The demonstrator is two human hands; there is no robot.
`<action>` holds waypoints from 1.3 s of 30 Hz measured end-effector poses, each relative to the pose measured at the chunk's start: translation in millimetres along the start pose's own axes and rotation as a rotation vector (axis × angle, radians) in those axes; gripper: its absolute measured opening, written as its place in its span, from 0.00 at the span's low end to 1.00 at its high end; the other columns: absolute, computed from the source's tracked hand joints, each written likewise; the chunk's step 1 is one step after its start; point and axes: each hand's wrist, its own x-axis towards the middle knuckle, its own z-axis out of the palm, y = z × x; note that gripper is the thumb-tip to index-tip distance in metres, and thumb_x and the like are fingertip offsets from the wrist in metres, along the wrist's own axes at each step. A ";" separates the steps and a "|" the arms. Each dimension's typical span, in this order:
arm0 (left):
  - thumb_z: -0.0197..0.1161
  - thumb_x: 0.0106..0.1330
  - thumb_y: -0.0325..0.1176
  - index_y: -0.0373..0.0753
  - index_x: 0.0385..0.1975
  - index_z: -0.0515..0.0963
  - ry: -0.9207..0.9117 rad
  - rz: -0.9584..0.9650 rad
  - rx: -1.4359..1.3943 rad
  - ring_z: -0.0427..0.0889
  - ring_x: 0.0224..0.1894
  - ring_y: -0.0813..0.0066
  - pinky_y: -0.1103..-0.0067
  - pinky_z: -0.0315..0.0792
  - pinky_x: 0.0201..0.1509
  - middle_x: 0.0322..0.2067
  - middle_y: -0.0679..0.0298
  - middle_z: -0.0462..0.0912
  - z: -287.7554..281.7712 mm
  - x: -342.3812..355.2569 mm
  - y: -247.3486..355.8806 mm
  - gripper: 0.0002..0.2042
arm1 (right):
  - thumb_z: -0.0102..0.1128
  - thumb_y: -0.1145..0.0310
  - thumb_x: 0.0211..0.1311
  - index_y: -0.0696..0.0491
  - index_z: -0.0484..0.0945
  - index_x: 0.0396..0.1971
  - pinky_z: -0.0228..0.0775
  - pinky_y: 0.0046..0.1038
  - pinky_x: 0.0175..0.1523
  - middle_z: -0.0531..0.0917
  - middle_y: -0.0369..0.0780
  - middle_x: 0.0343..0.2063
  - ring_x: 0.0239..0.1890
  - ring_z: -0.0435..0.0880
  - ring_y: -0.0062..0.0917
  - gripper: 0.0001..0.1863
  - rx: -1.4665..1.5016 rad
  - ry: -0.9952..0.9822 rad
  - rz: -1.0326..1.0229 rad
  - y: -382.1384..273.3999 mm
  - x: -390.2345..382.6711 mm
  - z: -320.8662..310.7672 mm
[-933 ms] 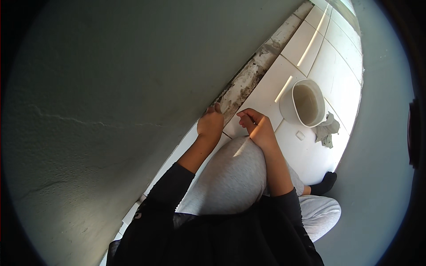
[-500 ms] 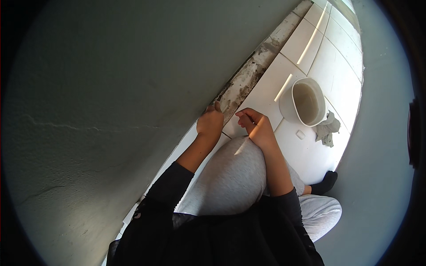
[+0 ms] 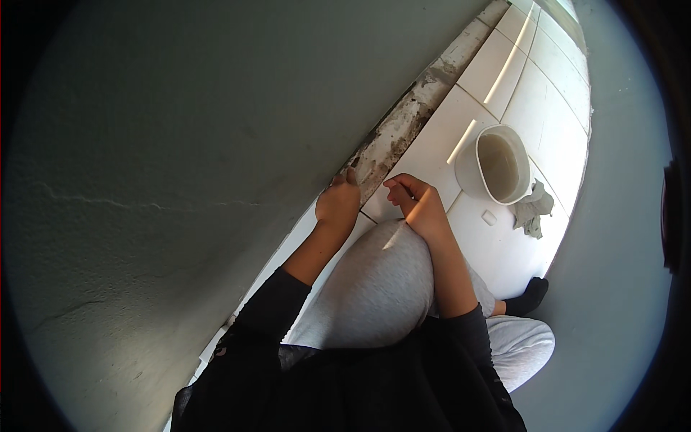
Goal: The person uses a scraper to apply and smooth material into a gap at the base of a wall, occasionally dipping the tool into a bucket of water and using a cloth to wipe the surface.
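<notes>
My left hand (image 3: 340, 203) rests against the foot of the grey wall (image 3: 180, 158), its fingers curled onto the dirty, stained skirting strip (image 3: 403, 122) that runs along the white tiled floor (image 3: 432, 151). I cannot see anything held in it. My right hand (image 3: 416, 203) hovers just above my bent knee in grey trousers (image 3: 374, 288), fingers loosely curled and apart, holding nothing that I can see. The two hands are about a hand's width apart.
A white bucket (image 3: 497, 164) with murky water stands on the tiles to the right, with a crumpled grey rag (image 3: 533, 209) beside it. A small white piece (image 3: 489, 217) lies near it. My dark-socked foot (image 3: 529, 295) is at lower right. Another grey wall (image 3: 619, 216) closes the right side.
Both hands have stayed almost in place; the left hand has shifted slightly along the skirting strip. Bucket and rag have not moved.
</notes>
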 end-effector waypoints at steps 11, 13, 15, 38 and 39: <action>0.48 0.58 0.25 0.37 0.55 0.62 0.021 -0.024 -0.035 0.81 0.34 0.58 0.71 0.76 0.36 0.37 0.50 0.75 6.6 -14.6 -12.3 0.22 | 0.50 0.68 0.58 0.57 0.78 0.34 0.67 0.19 0.36 0.78 0.35 0.21 0.27 0.75 0.17 0.10 -0.016 0.005 0.002 3.3 1.3 -2.6; 0.48 0.58 0.25 0.38 0.56 0.61 -0.065 -0.044 0.020 0.81 0.35 0.59 0.70 0.76 0.36 0.38 0.51 0.75 5.0 -28.0 -16.8 0.23 | 0.50 0.68 0.58 0.57 0.78 0.34 0.67 0.19 0.36 0.78 0.35 0.21 0.27 0.75 0.17 0.11 -0.022 0.015 0.011 1.7 0.1 -1.9; 0.48 0.58 0.25 0.38 0.56 0.61 -0.035 -0.030 0.006 0.81 0.35 0.58 0.70 0.76 0.37 0.38 0.51 0.75 4.3 -20.8 -17.0 0.23 | 0.49 0.68 0.58 0.57 0.78 0.34 0.67 0.19 0.36 0.78 0.35 0.21 0.27 0.75 0.17 0.11 -0.018 0.004 -0.004 1.0 0.7 0.4; 0.50 0.57 0.25 0.37 0.55 0.63 0.122 0.002 0.006 0.82 0.31 0.60 0.74 0.78 0.31 0.37 0.51 0.76 14.8 -4.7 -12.9 0.23 | 0.52 0.66 0.57 0.56 0.78 0.34 0.66 0.21 0.33 0.80 0.38 0.22 0.24 0.76 0.19 0.11 0.001 0.037 -0.054 8.7 3.0 1.7; 0.49 0.57 0.25 0.38 0.55 0.62 0.129 -0.004 0.011 0.82 0.30 0.59 0.73 0.77 0.31 0.37 0.51 0.76 17.4 -8.9 -14.1 0.23 | 0.52 0.66 0.57 0.56 0.78 0.34 0.66 0.21 0.33 0.80 0.38 0.22 0.24 0.76 0.19 0.11 -0.014 0.037 -0.055 9.4 3.1 -0.1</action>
